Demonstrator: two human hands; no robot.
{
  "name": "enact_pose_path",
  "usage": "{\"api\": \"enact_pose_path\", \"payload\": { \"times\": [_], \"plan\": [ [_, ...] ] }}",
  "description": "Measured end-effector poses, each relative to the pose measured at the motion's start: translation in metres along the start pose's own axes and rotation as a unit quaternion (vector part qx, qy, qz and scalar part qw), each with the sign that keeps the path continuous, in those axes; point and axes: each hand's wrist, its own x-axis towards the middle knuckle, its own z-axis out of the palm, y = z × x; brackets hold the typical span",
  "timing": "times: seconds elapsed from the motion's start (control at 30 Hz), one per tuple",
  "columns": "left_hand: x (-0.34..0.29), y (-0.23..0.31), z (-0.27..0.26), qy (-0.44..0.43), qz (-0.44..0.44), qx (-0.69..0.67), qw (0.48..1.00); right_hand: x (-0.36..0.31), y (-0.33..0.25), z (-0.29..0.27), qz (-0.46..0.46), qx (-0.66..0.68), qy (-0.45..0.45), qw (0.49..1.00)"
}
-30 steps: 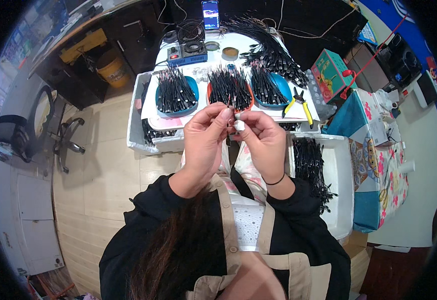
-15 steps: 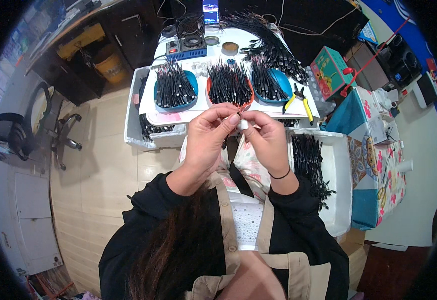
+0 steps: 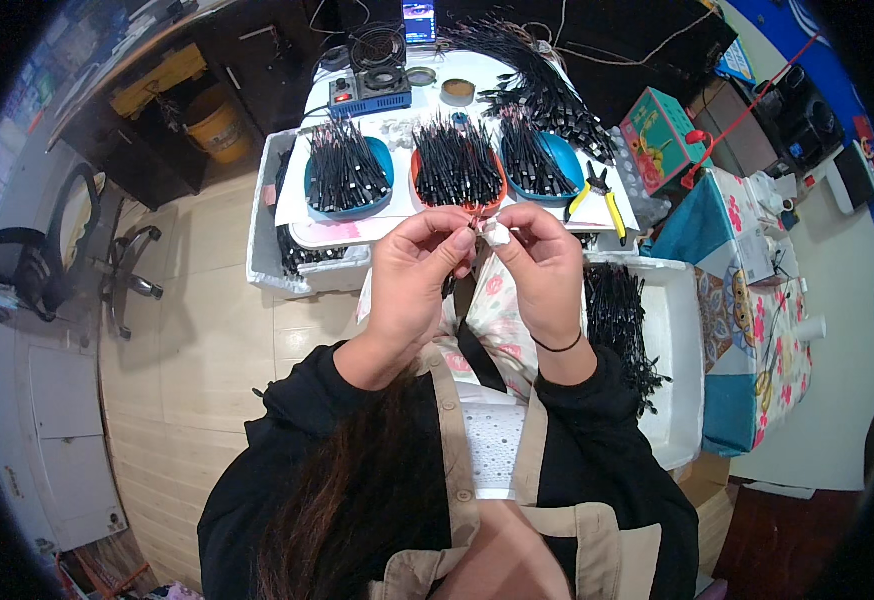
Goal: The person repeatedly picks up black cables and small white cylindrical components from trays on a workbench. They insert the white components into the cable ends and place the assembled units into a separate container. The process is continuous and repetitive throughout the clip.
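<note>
Thumb and fingertips of the left hand (image 3: 409, 285) form a narrow grip, pinched on reddish thin wires (image 3: 477, 224) at the far edge of the person's lap. Just beside, the right hand (image 3: 547, 275) has its thumb and forefinger drawn close together at a small white piece (image 3: 498, 234); whether that grip holds it or the thumb wears it, I cannot tell. A dark hair tie (image 3: 560, 347) circles the right wrist. Beyond the hands, on the white surface (image 3: 435, 73), stand three trays in a row: a left blue tray (image 3: 387, 165), an orange tray (image 3: 503, 190) and a right blue tray (image 3: 563, 160), each bearing a bundle of black cables (image 3: 345, 165). Wire strippers (image 3: 613, 212) with yellow handles lie to the right of them. Farther back are a blue electric heater box (image 3: 382, 102) with a red switch, a round tin (image 3: 457, 93), an upright phone (image 3: 419, 22) with its screen lit, and a loose heap of cables. Near the right forearm, a white foam box (image 3: 679, 345) holds more black cables along its left side.
</note>
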Motion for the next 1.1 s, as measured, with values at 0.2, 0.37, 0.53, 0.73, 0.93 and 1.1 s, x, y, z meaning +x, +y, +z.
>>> {"api": "enact_pose_path", "payload": {
  "times": [0.2,0.37,0.53,0.73,0.93,1.1],
  "plan": [
    [-0.001,-0.001,0.000,-0.010,-0.016,0.028,0.999,0.004,-0.003,-0.009,0.062,0.015,-0.046,0.997],
    [0.000,-0.004,-0.003,-0.002,-0.039,-0.030,0.999,0.001,0.002,-0.006,0.041,0.010,-0.028,0.999],
    [-0.001,-0.002,-0.007,-0.035,-0.104,-0.050,0.993,0.005,0.005,-0.006,0.071,0.156,-0.047,0.984],
    [0.002,0.005,-0.014,-0.117,-0.219,-0.144,0.958,0.013,0.001,-0.023,0.104,0.147,-0.151,0.972],
    [0.002,-0.002,-0.015,-0.114,-0.211,-0.165,0.957,0.005,0.013,-0.016,0.128,0.258,-0.124,0.949],
    [0.004,-0.001,-0.015,-0.126,-0.147,0.002,0.981,0.002,0.017,-0.016,0.191,0.315,-0.085,0.926]
  ]
}}
